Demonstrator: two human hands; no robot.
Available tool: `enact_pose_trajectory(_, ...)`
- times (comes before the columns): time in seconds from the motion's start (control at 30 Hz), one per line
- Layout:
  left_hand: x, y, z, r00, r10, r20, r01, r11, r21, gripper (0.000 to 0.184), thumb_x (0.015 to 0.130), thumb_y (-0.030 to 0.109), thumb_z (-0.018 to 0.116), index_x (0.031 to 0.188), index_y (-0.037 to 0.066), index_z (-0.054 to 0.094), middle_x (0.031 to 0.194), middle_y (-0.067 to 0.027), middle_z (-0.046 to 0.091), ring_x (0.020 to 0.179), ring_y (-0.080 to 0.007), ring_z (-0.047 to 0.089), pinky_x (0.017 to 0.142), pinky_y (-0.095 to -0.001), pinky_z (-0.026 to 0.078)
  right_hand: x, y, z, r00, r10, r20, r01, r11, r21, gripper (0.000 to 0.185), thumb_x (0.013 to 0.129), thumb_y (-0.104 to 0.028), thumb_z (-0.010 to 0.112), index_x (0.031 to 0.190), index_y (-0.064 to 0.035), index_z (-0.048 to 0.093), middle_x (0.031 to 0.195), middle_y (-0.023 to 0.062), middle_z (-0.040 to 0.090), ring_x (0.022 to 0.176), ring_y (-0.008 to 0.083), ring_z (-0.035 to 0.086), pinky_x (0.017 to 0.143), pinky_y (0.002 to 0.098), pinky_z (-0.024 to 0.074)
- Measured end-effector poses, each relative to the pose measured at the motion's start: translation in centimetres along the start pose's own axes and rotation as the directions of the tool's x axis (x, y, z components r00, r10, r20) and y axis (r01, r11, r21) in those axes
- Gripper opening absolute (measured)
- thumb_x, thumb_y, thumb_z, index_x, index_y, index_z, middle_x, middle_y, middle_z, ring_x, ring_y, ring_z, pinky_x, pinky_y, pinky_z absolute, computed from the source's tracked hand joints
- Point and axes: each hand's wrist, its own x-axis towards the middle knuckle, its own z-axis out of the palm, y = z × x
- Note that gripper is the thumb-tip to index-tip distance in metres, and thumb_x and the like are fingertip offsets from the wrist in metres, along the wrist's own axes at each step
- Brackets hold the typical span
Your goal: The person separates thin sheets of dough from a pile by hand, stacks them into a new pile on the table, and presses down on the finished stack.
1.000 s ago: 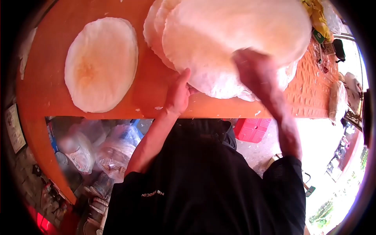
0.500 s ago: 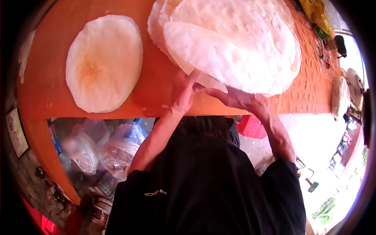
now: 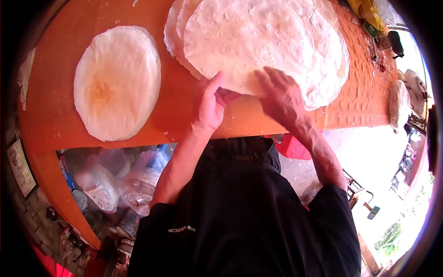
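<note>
A stack of large, thin, pale flatbreads (image 3: 267, 41) lies on the orange table, its sheets slightly offset at the left. At the near edge of the stack, my left hand (image 3: 211, 106) pinches the top flatbread, thumb above and fingers partly hidden under the rim. My right hand (image 3: 284, 94) rests on the top sheet near the same edge, fingers stretched out and a little blurred. Apart from the stack, to the left, lies a single oval flatbread (image 3: 117, 83) with a browned patch.
The orange table (image 3: 184, 124) ends just in front of my body. Beneath it are clear plastic bags (image 3: 99, 184) and a red container (image 3: 294, 147). A yellow bag (image 3: 367, 14) and a plastic-wrapped bundle (image 3: 399, 105) sit along the right side.
The folded-up near edge of the top flatbread now lies flat. My right hand has moved from below the edge onto the sheet; my left hand stays at the rim.
</note>
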Motion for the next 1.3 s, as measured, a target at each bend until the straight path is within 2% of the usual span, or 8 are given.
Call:
enact_pose_trajectory(0.17, 0.5, 1.0, 0.1, 0.998, 0.042, 0.05, -0.041, 0.999, -0.01, 0.042, 0.096, 0.034, 0.048, 0.118, -0.001, 0.051, 0.107, -0.0175, 0.061, 0.095, -0.0293, 0.063, 0.085, -0.0376, 0.053, 6.7, 6.4, -6.8, 0.999, -0.019, 0.038, 0.028, 0.97, -0.242, 0.011, 0.085, -0.014, 0.06, 0.084, -0.0066, 0.068, 0.069, 0.0152, 0.064, 0.056, 0.0287, 0.061, 0.055, 0.0354, 0.0488)
enact_pose_trajectory(0.23, 0.4, 0.9, -0.7, 0.997, 0.042, -0.066, -0.028, 0.981, 0.194, 0.041, 0.095, 0.029, 0.052, 0.119, -0.003, 0.049, 0.104, -0.0164, 0.061, 0.091, -0.0265, 0.063, 0.08, -0.0356, 0.054, 8.3, 13.9, -10.6, 0.964, 0.185, -0.193, 0.043, 0.604, 0.796, 0.017, 0.092, -0.016, 0.056, 0.097, -0.0085, 0.069, 0.083, 0.009, 0.071, 0.072, 0.013, 0.066, 0.061, 0.031, 0.0495)
enact_pose_trajectory(0.27, 0.3, 0.9, -1.1, 0.981, 0.065, -0.18, 0.009, 0.923, 0.384, 0.041, 0.093, 0.024, 0.056, 0.121, -0.005, 0.048, 0.101, -0.0152, 0.061, 0.088, -0.0237, 0.064, 0.076, -0.0335, 0.055, 8.9, 10.1, -12.9, 0.821, -0.048, -0.568, 0.068, 0.998, 0.014, 0.012, 0.089, -0.014, 0.058, 0.091, -0.0059, 0.067, 0.078, 0.0053, 0.062, 0.071, 0.0132, 0.059, 0.06, 0.0297, 0.0464)
enact_pose_trajectory(0.33, -0.2, 0.9, -1.6, 0.981, 0.058, -0.187, 0.018, 0.925, 0.381, 0.041, 0.093, 0.022, 0.056, 0.122, -0.006, 0.047, 0.1, -0.0147, 0.061, 0.087, -0.0227, 0.064, 0.075, -0.0328, 0.055, 7.8, 5.4, -15.7, 0.777, 0.099, -0.622, 0.035, 0.979, 0.199, 0.01, 0.088, -0.01, 0.059, 0.093, -0.0059, 0.067, 0.087, 0.0037, 0.062, 0.078, 0.0132, 0.059, 0.064, 0.0281, 0.0477)
enact_pose_trajectory(0.4, -0.1, 0.8, -1.7, 0.981, 0.055, -0.185, 0.019, 0.927, 0.374, 0.041, 0.092, 0.019, 0.055, 0.123, -0.007, 0.046, 0.1, -0.0142, 0.061, 0.087, -0.0218, 0.064, 0.075, -0.0321, 0.055, 7.1, 3.2, -14.9, 0.949, 0.207, -0.238, -0.075, 0.881, 0.467, 0.012, 0.086, -0.006, 0.056, 0.091, -0.0093, 0.067, 0.085, 0.0077, 0.067, 0.074, 0.0168, 0.064, 0.062, 0.0301, 0.0508)
enact_pose_trajectory(0.43, -0.1, 0.6, -1.7, 0.977, 0.057, -0.204, 0.02, 0.934, 0.358, 0.035, 0.093, 0.018, 0.055, 0.119, -0.004, 0.049, 0.099, -0.0131, 0.061, 0.087, -0.022, 0.064, 0.076, -0.0325, 0.054, 7.0, 1.5, -12.6, 0.983, -0.01, -0.184, -0.046, 0.953, -0.298, 0.01, 0.082, -0.005, 0.056, 0.08, -0.0101, 0.064, 0.069, 0.0096, 0.063, 0.063, 0.0205, 0.062, 0.057, 0.0326, 0.0494)
enact_pose_trajectory(0.47, -0.3, 0.6, -1.8, 0.972, 0.059, -0.227, 0.023, 0.939, 0.343, 0.029, 0.093, 0.018, 0.055, 0.115, -0.002, 0.051, 0.098, -0.0121, 0.062, 0.088, -0.0223, 0.064, 0.078, -0.0328, 0.054, 6.0, 4.2, -8.8, 0.996, -0.033, -0.078, 0.002, 0.929, -0.371, 0.019, 0.079, 0.0, 0.056, 0.089, -0.0111, 0.068, 0.078, 0.0081, 0.066, 0.074, 0.0276, 0.064, 0.066, 0.0375, 0.052)
enact_pose_trajectory(1.3, 1.9, 1.4, -2.9, 0.989, -0.116, -0.086, 0.132, 0.971, 0.199, 0.018, 0.092, 0.023, 0.05, 0.096, 0.006, 0.053, 0.088, -0.0101, 0.062, 0.05, -0.02, 0.059, 0.038, -0.0235, 0.038, 5.9, -0.5, 3.7, 0.996, -0.026, 0.082, 0.024, 1.0, 0.017, 0.019, 0.07, -0.006, 0.061, 0.088, -0.0027, 0.063, 0.083, 0.0129, 0.063, 0.082, 0.0306, 0.06, 0.07, 0.0395, 0.051)
